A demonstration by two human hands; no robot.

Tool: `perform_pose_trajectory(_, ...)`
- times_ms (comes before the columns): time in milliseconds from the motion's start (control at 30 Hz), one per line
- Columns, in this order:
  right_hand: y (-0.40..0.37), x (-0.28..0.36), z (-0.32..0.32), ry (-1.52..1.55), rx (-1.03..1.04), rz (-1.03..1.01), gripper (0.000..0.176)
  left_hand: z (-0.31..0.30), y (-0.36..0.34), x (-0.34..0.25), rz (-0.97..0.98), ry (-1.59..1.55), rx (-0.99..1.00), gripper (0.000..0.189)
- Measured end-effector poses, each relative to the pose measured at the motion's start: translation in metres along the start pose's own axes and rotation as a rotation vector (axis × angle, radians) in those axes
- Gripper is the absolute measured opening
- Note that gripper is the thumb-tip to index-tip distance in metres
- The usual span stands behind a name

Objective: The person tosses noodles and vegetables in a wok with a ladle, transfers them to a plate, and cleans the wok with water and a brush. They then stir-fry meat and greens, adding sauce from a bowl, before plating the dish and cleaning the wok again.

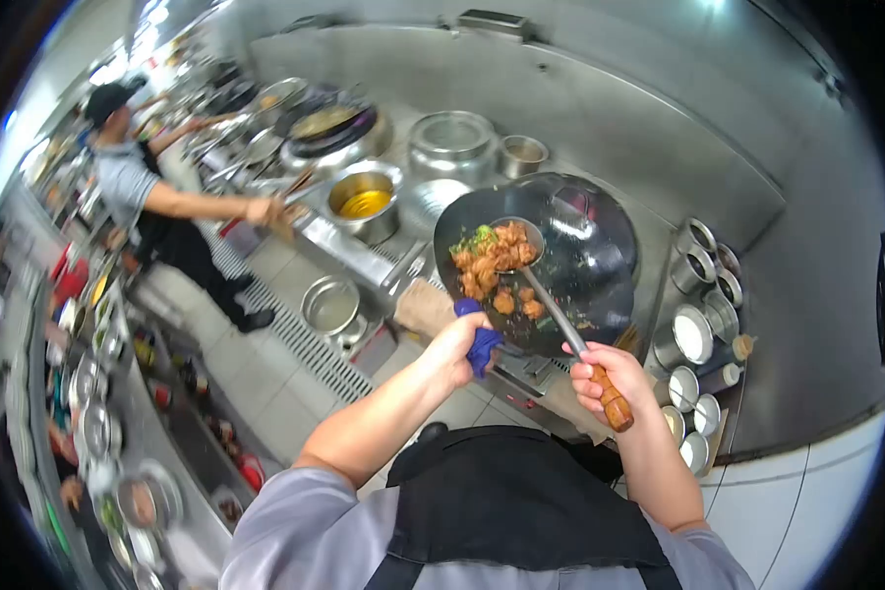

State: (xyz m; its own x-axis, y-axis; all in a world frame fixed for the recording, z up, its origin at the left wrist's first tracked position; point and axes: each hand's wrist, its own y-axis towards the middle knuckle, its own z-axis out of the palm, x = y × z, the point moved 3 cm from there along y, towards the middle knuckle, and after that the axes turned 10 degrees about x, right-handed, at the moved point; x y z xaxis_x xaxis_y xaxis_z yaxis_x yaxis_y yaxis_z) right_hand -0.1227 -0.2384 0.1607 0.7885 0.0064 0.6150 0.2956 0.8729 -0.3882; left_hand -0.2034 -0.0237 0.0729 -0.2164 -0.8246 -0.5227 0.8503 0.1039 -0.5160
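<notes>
A large dark wok (600, 280) sits on the stove in front of me. Browned food pieces (482, 270) with some green bits lie in its left part, partly in the round bowl of a ladle (558, 317). My right hand (605, 382) is closed around the ladle's wooden handle. At the wok's near left edge, my left hand (462, 346) grips a blue cloth (484, 339); the wok's rim or handle under the cloth is hidden.
Left of the wok stand a pot of yellow liquid (366, 204) and a lidded steel pot (452, 138). Metal containers (691, 334) and bottles line the right side. A co-worker (133, 187) stands at the far left, one arm stretched toward another wok (324, 123).
</notes>
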Motion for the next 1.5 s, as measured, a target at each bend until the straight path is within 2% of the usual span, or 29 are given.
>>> perform_pose_trajectory(67,-0.014,-0.013,-0.007,-0.017,0.054,0.099,0.022,-0.018,-0.040,0.034,0.004,-0.139,0.022,0.013)
perform_pose_trajectory(167,-0.036,-0.026,-0.025,-0.049,0.135,0.226,0.027,-0.033,-0.099,0.082,0.048,-0.224,-0.069,0.014)
perform_pose_trajectory(367,-0.062,-0.040,-0.012,-0.089,0.361,0.367,0.037,-0.049,-0.195,0.145,0.239,-0.382,-0.279,0.014)
perform_pose_trajectory(433,-0.063,-0.051,-0.012,-0.045,0.445,0.422,0.041,-0.058,-0.216,0.162,0.307,-0.428,-0.329,0.014)
perform_pose_trajectory(500,-0.055,-0.070,-0.011,0.241,0.593,0.502,0.043,-0.068,-0.235,0.175,0.398,-0.465,-0.329,0.012)
perform_pose_trajectory(533,-0.052,-0.079,-0.004,-0.072,0.571,0.475,0.043,-0.072,-0.244,0.182,0.424,-0.493,-0.346,0.012)
perform_pose_trajectory(567,-0.055,-0.088,0.019,-0.460,0.468,0.410,0.040,-0.077,-0.254,0.186,0.466,-0.495,-0.386,0.012)
perform_pose_trajectory(733,-0.026,-0.121,0.060,-0.514,0.557,0.537,0.031,-0.103,-0.302,0.199,0.584,-0.555,-0.466,0.011)
perform_pose_trajectory(900,-0.011,-0.157,0.095,-0.559,0.624,0.604,0.034,-0.143,-0.338,0.213,0.643,-0.623,-0.527,0.009)
perform_pose_trajectory(1000,0.002,-0.184,0.125,-0.099,0.643,0.758,0.039,-0.168,-0.367,0.216,0.699,-0.666,-0.556,0.010)
perform_pose_trajectory(1233,0.005,-0.233,0.197,-0.200,0.672,0.842,0.040,-0.209,-0.401,0.229,0.741,-0.702,-0.496,0.012)
perform_pose_trajectory(1300,0.000,-0.241,0.227,-0.146,0.684,0.882,0.042,-0.217,-0.406,0.233,0.742,-0.729,-0.484,0.013)
perform_pose_trajectory(1367,-0.006,-0.250,0.262,-0.143,0.726,0.934,0.043,-0.218,-0.415,0.236,0.751,-0.740,-0.492,0.009)
perform_pose_trajectory(1400,-0.009,-0.255,0.281,-0.154,0.764,0.945,0.045,-0.219,-0.418,0.237,0.762,-0.738,-0.430,0.008)
perform_pose_trajectory(1500,-0.012,-0.285,0.341,-0.139,0.906,1.025,0.043,-0.217,-0.426,0.239,0.731,-0.752,-0.479,0.009)
